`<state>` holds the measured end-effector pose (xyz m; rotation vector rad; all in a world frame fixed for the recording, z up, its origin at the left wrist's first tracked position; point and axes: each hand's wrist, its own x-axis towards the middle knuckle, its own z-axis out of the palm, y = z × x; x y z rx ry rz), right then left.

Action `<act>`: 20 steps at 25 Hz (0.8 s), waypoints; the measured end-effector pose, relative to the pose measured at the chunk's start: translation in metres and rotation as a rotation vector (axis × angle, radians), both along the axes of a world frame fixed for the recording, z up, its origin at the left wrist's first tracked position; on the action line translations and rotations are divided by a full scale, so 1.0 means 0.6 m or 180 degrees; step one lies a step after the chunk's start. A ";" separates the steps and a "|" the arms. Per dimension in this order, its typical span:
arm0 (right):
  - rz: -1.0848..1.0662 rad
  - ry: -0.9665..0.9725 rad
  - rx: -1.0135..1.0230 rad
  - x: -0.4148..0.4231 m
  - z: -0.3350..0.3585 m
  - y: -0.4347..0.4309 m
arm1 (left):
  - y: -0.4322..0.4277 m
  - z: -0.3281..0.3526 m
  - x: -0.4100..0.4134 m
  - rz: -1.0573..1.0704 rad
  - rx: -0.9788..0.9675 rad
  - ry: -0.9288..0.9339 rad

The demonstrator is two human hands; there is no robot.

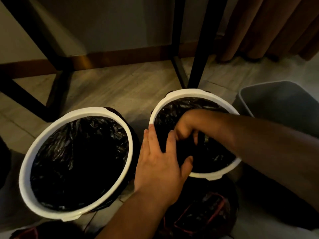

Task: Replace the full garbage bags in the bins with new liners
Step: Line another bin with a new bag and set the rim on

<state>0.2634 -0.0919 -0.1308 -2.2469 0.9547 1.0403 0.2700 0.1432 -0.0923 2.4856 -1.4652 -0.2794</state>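
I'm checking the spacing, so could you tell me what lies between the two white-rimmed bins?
In the head view, the left hand fills the gap between the left bin and right bin.

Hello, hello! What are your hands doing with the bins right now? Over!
Left hand open on right bin rim. Right hand inside it, bunched on black liner. Left bin lined. Nothing in the way.

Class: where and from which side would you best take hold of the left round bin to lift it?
Probably the white rim of the left bin, gripped from above at opposite sides. It stands upright with its mouth open upward, and the rim's overhanging lip offers a firmer hold than the slack black liner.
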 end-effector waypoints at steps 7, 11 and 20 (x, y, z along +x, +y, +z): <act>0.0544 0.0971 -0.0504 -0.041 0.015 0.002 | 0.001 0.002 0.007 -0.0005 0.0186 -0.0030; 0.0440 0.0597 0.0624 -0.017 0.018 0.046 | 0.001 0.017 0.019 -0.0058 0.0461 -0.0144; 0.1688 0.0564 0.0144 -0.091 0.060 0.109 | -0.147 0.035 0.110 -0.0436 0.0152 -0.0039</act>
